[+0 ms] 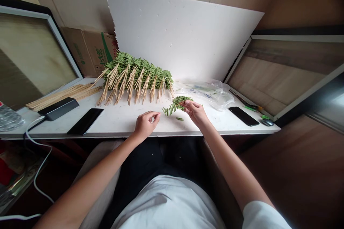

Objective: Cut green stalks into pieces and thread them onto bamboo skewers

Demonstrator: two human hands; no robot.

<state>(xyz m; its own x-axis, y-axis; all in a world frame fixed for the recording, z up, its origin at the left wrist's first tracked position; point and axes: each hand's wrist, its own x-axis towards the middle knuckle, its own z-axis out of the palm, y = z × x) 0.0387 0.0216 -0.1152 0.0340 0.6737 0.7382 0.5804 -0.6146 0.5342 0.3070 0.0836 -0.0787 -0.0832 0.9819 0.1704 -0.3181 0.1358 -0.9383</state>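
Between my hands a short row of green bean-like pieces (169, 110) hangs side by side on a thin skewer. My right hand (195, 111) pinches the skewer at the row's right end, over a small pile of cut green pieces (182, 99). Just left of the row, my left hand (147, 123) has thumb and forefinger pressed together near the skewer's tip; anything between them is too small to make out. One loose green piece (180, 118) lies on the white table (166, 128) below the pile.
Behind, a large stack of filled skewers (145, 69) has its bare sticks pointing forward. Loose sticks (67, 94), a black box (59, 108) and a phone (85, 121) lie left. A clear plastic bag (215, 94), another phone (244, 116) and a mouse (267, 122) lie right.
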